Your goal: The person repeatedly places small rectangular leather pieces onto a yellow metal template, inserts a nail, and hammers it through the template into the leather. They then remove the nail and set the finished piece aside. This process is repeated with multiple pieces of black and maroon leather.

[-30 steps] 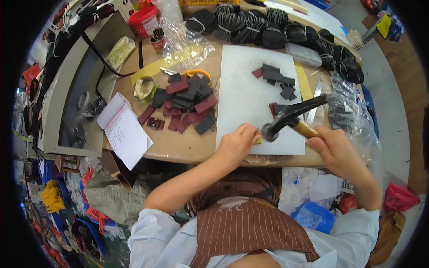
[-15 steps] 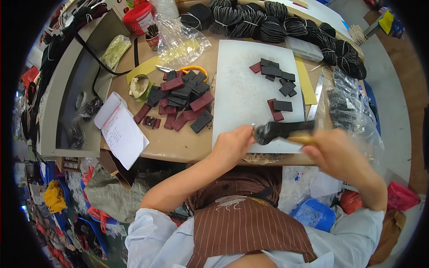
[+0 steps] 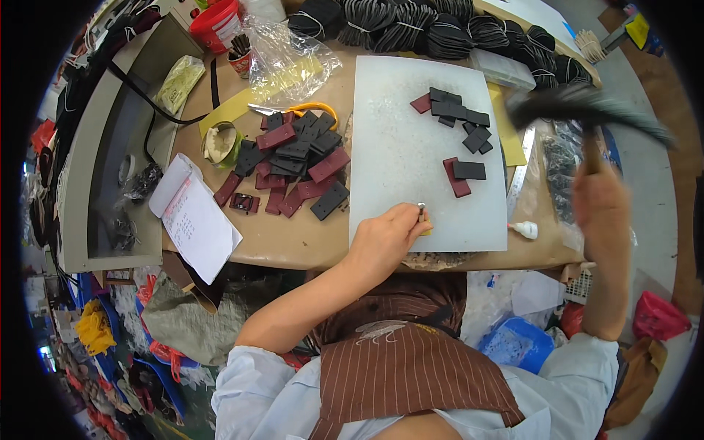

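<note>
Near the front edge of the white cutting board [image 3: 392, 154], my left hand [image 3: 385, 233] pinches a small metal punch [image 3: 422, 211] upright. Something yellowish shows under the fingertips; I cannot make out what it is. My right hand [image 3: 603, 202] is raised off to the right, wrapped round the wooden handle of a hammer [image 3: 587, 114]. The hammer's dark head is smeared by motion. Farther up the board lie a black rectangular piece [image 3: 469, 170] across a burgundy one [image 3: 452, 183], and behind them a small group of black pieces [image 3: 449, 110].
Left of the board is a heap of black and burgundy pieces [image 3: 297, 150], with orange-handled scissors [image 3: 323, 110] behind. A notepad [image 3: 198, 224] lies at the left edge. A small white bottle [image 3: 526, 229] lies right of the board. Bundled black straps [image 3: 447, 37] line the back.
My right hand has swung the hammer up and right, away from the punch. My left hand has barely moved. The white bottle now shows beside the board.
</note>
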The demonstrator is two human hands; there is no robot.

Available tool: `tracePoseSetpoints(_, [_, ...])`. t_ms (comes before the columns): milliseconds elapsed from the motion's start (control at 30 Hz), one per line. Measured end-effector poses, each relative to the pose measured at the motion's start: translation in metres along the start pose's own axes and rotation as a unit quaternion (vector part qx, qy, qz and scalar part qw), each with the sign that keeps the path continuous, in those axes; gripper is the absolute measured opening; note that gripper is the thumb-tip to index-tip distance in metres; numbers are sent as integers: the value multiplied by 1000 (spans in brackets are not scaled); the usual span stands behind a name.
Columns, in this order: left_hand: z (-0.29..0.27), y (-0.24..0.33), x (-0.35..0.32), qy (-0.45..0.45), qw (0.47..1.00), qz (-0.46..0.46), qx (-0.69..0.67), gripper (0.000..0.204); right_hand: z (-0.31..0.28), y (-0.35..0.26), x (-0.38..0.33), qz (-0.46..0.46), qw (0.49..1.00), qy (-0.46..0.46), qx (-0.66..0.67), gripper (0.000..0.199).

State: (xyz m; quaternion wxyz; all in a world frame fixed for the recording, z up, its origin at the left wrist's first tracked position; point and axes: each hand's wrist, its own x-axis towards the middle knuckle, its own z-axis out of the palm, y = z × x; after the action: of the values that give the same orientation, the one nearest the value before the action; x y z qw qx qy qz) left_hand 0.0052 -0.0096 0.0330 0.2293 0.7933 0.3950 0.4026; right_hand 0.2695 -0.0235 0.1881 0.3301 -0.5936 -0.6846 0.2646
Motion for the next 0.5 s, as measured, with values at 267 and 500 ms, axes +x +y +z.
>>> tracePoseSetpoints(267, [7, -5, -4, 10, 996, -70, 48, 23, 18, -18, 4, 13, 976, -155, -152, 20])
tracePoseSetpoints(500, [1, -14, 2, -17, 968, -181, -173, 12, 67, 18, -26, -7, 937, -254, -238, 32])
